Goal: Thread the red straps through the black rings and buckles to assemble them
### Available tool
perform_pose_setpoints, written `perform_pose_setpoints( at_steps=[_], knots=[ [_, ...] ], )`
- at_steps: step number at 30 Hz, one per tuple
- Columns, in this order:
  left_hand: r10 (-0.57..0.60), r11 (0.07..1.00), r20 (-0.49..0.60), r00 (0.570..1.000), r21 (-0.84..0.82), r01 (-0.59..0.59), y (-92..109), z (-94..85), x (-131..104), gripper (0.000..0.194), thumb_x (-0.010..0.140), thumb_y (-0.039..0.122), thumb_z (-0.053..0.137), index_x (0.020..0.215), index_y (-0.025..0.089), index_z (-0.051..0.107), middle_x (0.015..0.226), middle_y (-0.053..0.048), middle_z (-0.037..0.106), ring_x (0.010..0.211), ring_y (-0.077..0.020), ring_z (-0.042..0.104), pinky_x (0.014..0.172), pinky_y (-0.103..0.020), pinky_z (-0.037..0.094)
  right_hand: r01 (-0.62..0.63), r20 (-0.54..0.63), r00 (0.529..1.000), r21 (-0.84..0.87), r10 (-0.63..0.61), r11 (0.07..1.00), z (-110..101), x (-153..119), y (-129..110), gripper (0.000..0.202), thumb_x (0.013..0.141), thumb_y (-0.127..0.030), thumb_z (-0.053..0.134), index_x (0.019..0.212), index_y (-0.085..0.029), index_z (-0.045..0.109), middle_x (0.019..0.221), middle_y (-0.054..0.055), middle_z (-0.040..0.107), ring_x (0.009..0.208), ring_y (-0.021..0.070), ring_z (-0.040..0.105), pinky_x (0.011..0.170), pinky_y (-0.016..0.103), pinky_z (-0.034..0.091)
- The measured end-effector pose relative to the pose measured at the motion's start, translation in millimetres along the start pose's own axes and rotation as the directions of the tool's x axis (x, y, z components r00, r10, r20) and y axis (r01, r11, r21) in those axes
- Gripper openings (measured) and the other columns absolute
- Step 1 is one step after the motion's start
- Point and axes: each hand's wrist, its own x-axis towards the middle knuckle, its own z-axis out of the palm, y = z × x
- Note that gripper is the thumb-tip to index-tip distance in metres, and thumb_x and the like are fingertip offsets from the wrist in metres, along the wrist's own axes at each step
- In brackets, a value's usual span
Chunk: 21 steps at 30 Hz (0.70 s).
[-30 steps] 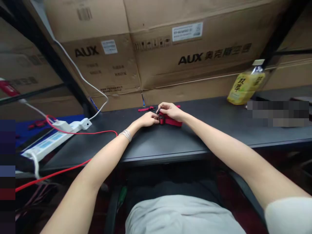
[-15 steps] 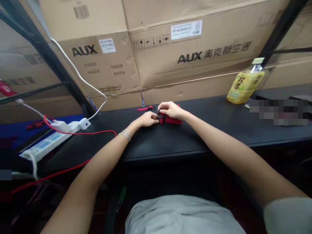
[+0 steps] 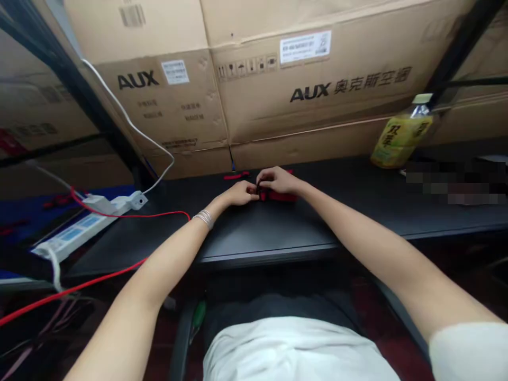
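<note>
On the black table, a red strap with a dark buckle lies under and between my hands. My left hand, with a silver bracelet on its wrist, pinches the strap's left end at the buckle. From the right, my right hand has its fingers closed on the dark buckle part at the same end. The fingertips of both hands nearly meet, and they hide part of the buckle. A smaller red strap piece rests just behind my left hand.
Large cardboard boxes stand along the table's back. A yellow-labelled bottle is at the right, near a blurred patch. At the left lie a white power strip, a white cable and a red cable.
Both hands remain at the strap's buckle end, with hardly any visible movement. The picture has become darker around the strap.
</note>
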Motion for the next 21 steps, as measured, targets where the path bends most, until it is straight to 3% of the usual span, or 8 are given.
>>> perform_pose_setpoints(
  at_steps=[10, 21],
  knots=[
    [-0.028, 1.000, 0.025, 0.999, 0.000, 0.028, 1.3, 0.4, -0.5, 0.032, 0.069, 0.044, 0.066, 0.057, 0.016, 0.055, 0.053, 0.005, 0.041, 0.053, -0.0098, 0.034, 0.055, -0.026, 0.026, -0.020, -0.019, 1.000, -0.062, 0.018, 0.998, 0.1, -0.3, -1.4, 0.012, 0.075, -0.008, 0.060, 0.082, -0.013, 0.068, 0.077, 0.003, 0.072, 0.072, 0.0128, 0.066, 0.071, 0.021, 0.050],
    [0.016, 1.000, 0.028, 0.999, 0.022, -0.016, -2.4, 1.2, 0.8, 0.031, 0.071, 0.044, 0.062, 0.070, 0.013, 0.064, 0.059, 0.003, 0.051, 0.057, -0.0120, 0.042, 0.057, -0.025, 0.030, -0.010, -0.008, 1.000, -0.092, 0.009, 0.996, -0.1, -3.0, -6.9, 0.016, 0.074, -0.010, 0.061, 0.085, -0.012, 0.072, 0.080, 0.004, 0.073, 0.072, 0.0129, 0.067, 0.070, 0.020, 0.050]
  ],
)
